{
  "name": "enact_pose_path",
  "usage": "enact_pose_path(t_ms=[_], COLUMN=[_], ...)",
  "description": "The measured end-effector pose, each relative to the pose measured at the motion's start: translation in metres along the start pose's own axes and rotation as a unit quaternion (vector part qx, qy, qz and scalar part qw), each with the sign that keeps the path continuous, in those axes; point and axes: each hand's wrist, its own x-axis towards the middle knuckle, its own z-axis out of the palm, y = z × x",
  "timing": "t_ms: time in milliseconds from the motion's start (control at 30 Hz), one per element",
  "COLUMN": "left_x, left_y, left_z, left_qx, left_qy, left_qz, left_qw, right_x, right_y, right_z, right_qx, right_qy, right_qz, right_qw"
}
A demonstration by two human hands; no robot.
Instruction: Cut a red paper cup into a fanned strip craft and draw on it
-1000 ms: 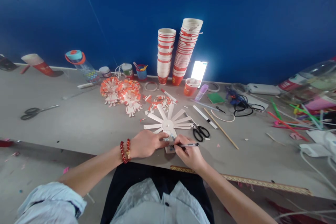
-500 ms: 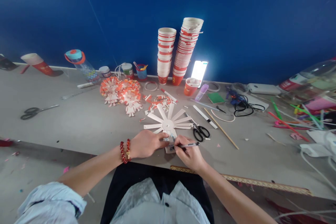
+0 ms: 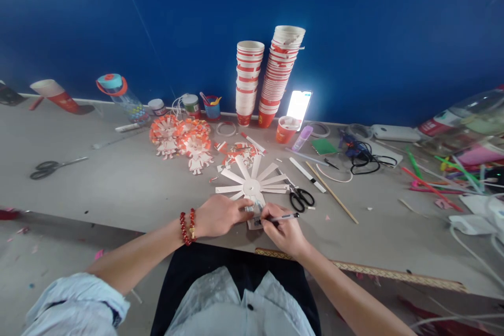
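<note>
A white paper cup (image 3: pixel 252 187) lies cut into strips that fan out like petals around its round base. My left hand (image 3: pixel 220 215), with red bead bracelets at the wrist, is closed at the near edge of it, thumb and fingers pressing a wider paper strip to the table. Faint drawn marks show on that strip (image 3: pixel 255 224). In my right hand (image 3: pixel 285 231) a pen (image 3: pixel 286 217) is pinched, its tip hidden by my fingers over the strip. Black-handled scissors (image 3: pixel 302 199) lie just right of the cut cup.
Two tall stacks of paper cups (image 3: pixel 248 84) stand at the wall beside a lit phone (image 3: pixel 299 107). Finished-looking paper figures (image 3: pixel 197 152) and red scraps (image 3: pixel 240 155) lie behind my left hand. A wooden stick (image 3: pixel 333 194) lies right; other scissors (image 3: pixel 49 168) lie far left.
</note>
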Motion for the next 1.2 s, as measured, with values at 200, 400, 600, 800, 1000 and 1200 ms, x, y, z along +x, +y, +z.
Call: enact_pose_path(t_ms=[200, 400, 600, 800, 1000, 1200], left_x=[0.000, 0.001, 0.001, 0.001, 0.001, 0.002], left_y=[0.000, 0.001, 0.001, 0.001, 0.001, 0.003], left_z=[0.002, 0.000, -0.001, -0.001, 0.000, 0.002], left_qx=[-0.014, -0.009, -0.014, -0.003, 0.010, 0.025], left_qy=[0.006, 0.000, -0.008, -0.004, -0.007, -0.018], left_qz=[-0.004, -0.002, -0.010, -0.004, -0.004, -0.004], left_qw=[1.000, 1.000, 1.000, 1.000, 1.000, 1.000], right_x=[-0.001, -0.001, -0.001, -0.001, -0.003, -0.008], right_y=[0.001, 0.000, 0.000, -0.001, 0.002, 0.009], right_z=[0.001, 0.000, -0.001, -0.002, -0.002, -0.001], right_qx=[-0.001, 0.004, 0.014, 0.024, 0.046, 0.071], right_qy=[0.000, -0.003, -0.003, 0.002, 0.009, 0.054], right_qz=[-0.004, -0.006, -0.002, 0.008, 0.021, 0.048], right_qw=[1.000, 1.000, 1.000, 1.000, 0.999, 0.995])
